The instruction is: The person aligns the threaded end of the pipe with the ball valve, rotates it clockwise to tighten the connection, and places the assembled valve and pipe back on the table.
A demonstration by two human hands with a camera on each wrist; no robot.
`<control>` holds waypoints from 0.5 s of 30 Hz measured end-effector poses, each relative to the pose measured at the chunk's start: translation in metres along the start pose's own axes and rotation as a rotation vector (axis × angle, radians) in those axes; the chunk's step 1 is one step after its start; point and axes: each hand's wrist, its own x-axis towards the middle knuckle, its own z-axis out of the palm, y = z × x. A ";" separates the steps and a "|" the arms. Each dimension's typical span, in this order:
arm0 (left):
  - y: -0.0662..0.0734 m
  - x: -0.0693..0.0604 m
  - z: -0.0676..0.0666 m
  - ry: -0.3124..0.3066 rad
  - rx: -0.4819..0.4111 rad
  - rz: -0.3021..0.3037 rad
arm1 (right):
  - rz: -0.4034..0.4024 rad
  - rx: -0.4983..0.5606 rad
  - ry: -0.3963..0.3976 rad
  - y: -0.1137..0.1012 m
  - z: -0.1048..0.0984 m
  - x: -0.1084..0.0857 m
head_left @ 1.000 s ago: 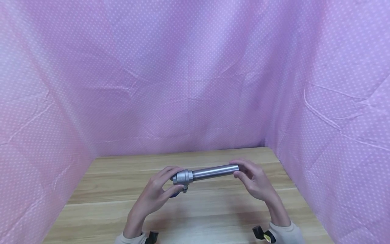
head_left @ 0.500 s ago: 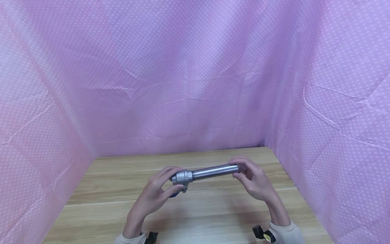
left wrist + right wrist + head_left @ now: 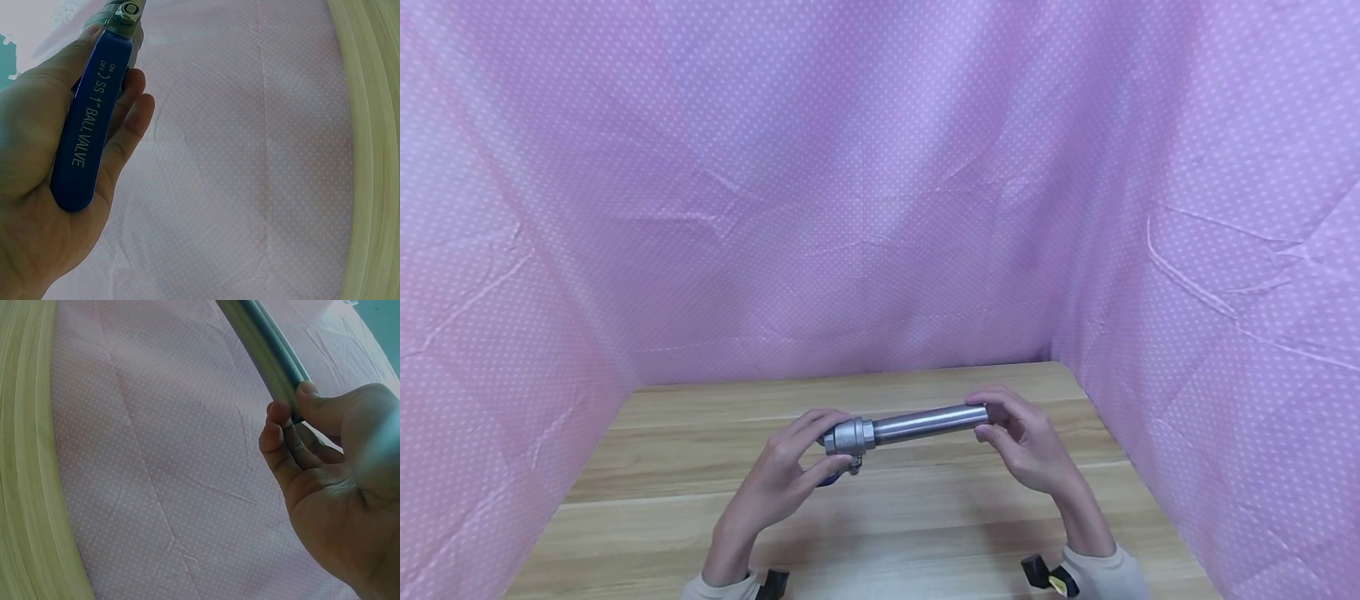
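Observation:
A metal ball valve (image 3: 850,437) joins the left end of a shiny steel pipe (image 3: 931,423), held nearly level and tilted slightly up to the right. My left hand (image 3: 778,477) grips the valve body between thumb and fingers. In the left wrist view the valve's blue lever (image 3: 90,125), lettered "SS 1" BALL VALVE", lies along the palm of that hand (image 3: 56,150). My right hand (image 3: 1033,446) pinches the pipe's right end. The right wrist view shows thumb and fingertips of this hand (image 3: 337,475) around the end of the pipe (image 3: 269,347).
Below the hands is a light wooden table (image 3: 880,533). Pink dotted cloth (image 3: 850,208) hangs behind the table and along both its sides. A black strap (image 3: 772,583) is on the left wrist, another (image 3: 1051,575) on the right.

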 end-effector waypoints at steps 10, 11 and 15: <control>0.003 0.000 -0.001 0.008 0.000 0.006 | 0.075 -0.038 -0.012 0.000 -0.002 -0.002; 0.003 0.000 -0.001 0.009 -0.001 0.008 | 0.083 -0.038 -0.013 -0.001 -0.002 -0.002; 0.002 0.001 -0.001 0.011 -0.001 0.009 | 0.074 -0.012 -0.015 -0.002 -0.002 0.000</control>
